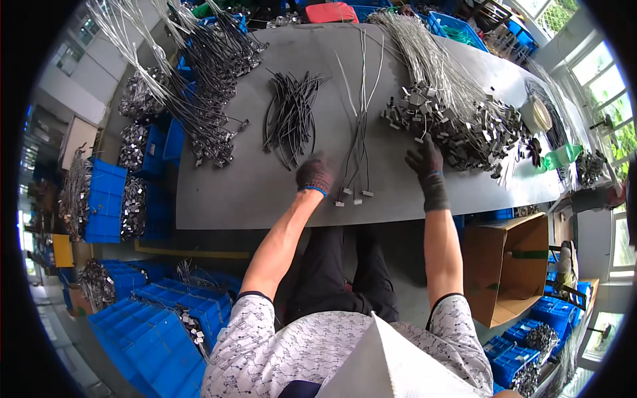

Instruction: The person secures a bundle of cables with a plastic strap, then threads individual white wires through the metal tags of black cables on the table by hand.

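Note:
My left hand [314, 175], in a dark knit glove with a blue cuff edge, is at the near end of a pile of short black tubes [292, 113]. Its fingers are blurred, so any grip is hidden. My right hand [426, 162], gloved too, has its fingers apart at the near edge of a big heap of wires with white and metal connectors [458, 126]; a fingertip is close to one connector. Between my hands lie a few wires [359, 142], black-covered in their lower part, with white plugs [358, 201] toward me.
The grey metal table [232, 199] carries another bundle of black-sleeved wires [212, 99] over its left edge. At right are a pale tub [535, 115] and a green bottle [561, 156]. Blue crates [149, 345] stand on the floor at left, a cardboard box [504, 268] below right.

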Demonstrator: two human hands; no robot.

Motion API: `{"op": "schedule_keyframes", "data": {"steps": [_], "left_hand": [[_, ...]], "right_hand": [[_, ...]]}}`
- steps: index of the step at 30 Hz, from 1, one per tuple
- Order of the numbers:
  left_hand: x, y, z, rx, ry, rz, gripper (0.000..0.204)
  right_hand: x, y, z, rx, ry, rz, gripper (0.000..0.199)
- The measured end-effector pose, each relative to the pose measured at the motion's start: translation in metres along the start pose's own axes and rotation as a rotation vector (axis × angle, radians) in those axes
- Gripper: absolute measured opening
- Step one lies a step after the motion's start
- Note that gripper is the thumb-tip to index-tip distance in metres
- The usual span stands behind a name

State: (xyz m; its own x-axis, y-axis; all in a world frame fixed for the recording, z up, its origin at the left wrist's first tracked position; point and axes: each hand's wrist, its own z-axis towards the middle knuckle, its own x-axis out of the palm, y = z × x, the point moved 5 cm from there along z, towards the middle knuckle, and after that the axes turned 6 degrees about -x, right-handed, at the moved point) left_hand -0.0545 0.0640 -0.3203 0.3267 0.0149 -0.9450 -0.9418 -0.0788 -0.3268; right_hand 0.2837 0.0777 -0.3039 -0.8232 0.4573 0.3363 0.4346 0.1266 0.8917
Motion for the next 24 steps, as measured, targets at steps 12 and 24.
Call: {"op": "schedule_keyframes", "data": {"steps": [12,24], "left_hand": [[0.026,0.045,0.038,-0.183,0.217,0.115,0.023],[0.092,-0.128,-0.118,-0.182,0.778,-1.631,0.014]], "right_hand": [[-0.131,-0.040,-0.115,-0.070,0.119,-0.568,0.023],[-0.430,-0.215,-0.528,0.495,0.171,-1.572,0.026]]}}
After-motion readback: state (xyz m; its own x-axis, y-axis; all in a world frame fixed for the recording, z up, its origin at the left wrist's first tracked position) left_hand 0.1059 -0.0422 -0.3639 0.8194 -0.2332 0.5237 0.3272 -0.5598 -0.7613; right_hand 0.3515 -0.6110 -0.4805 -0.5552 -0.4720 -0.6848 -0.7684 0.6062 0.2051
